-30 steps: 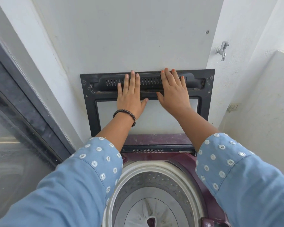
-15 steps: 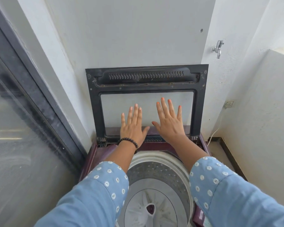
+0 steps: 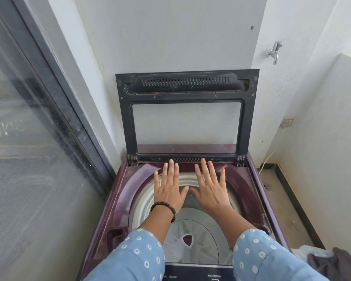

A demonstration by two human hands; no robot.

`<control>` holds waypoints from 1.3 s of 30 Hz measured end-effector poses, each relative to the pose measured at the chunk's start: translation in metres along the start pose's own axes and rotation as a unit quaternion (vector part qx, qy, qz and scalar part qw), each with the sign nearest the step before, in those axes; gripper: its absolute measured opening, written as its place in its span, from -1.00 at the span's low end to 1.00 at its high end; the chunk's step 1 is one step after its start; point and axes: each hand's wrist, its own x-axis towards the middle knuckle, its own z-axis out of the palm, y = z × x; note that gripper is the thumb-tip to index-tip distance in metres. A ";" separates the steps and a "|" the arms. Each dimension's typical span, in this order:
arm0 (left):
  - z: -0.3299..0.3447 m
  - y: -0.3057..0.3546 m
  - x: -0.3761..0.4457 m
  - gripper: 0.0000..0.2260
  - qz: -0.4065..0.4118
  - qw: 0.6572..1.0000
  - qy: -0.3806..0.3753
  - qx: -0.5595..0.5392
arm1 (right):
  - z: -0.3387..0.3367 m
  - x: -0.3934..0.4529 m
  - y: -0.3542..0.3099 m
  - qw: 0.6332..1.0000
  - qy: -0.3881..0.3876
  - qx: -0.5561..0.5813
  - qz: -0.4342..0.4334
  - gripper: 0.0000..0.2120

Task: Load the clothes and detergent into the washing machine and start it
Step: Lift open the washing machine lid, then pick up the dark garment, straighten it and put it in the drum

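Nearest to me, I am seeing the dark blue control panel [image 3: 199, 272] of the maroon top-loading washing machine [image 3: 118, 199] running along the bottom edge, with small white lettering on it. Two light blue sleeves with white dots [image 3: 138, 258] are reaching forward over it. At the lower right corner a heap of dark and pale clothes [image 3: 324, 260] is lying just beside the machine's right side.

Past the panel, the round white and grey drum [image 3: 193, 238] is facing straight up, with nothing lying on the part of its floor that I can see and a maroon cap at its centre. My left hand [image 3: 168, 189], wearing a dark beaded bracelet [image 3: 164, 208], and my right hand [image 3: 211, 189] are hovering palm-down over the far half of the opening, fingers straight and spread, holding nothing. The thumbs are almost meeting; the fingertips are pointing at the hinge line.

Beyond them, the black-framed glass lid [image 3: 187, 112] is standing upright, hinged along its bottom edge, its long axis running left to right, and it is sitting close against the white wall [image 3: 170, 37]; I cannot tell whether they are touching.

On the left, a dark-framed sliding glass door [image 3: 28, 138] is hemming in the machine closely. On the right, open floor is running back to a floor drain [image 3: 266, 186], a white cable, a wall socket [image 3: 289, 122] and a metal tap [image 3: 274, 51] higher up.
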 end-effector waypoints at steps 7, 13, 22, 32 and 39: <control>0.003 0.003 -0.028 -0.27 0.010 1.000 -0.003 0.016 | -0.007 -0.017 0.008 1.000 -0.002 0.004 0.000 -0.29; -0.001 0.016 -0.054 -0.32 -0.015 1.000 0.000 0.023 | -0.010 -0.037 0.022 1.000 -0.011 -0.004 -0.008 -0.30; 0.006 0.050 -0.082 -0.26 -0.004 0.999 -0.027 0.026 | -0.009 -0.076 0.056 0.999 -0.035 -0.020 0.006 -0.27; 0.005 0.091 -0.054 -0.30 0.101 0.994 -0.048 0.012 | -0.024 -0.102 0.094 0.993 -0.047 -0.019 0.110 -0.27; 0.014 0.137 -0.040 -0.24 0.203 0.977 -0.054 -0.034 | -0.038 -0.133 0.125 0.972 -0.071 -0.030 0.222 -0.18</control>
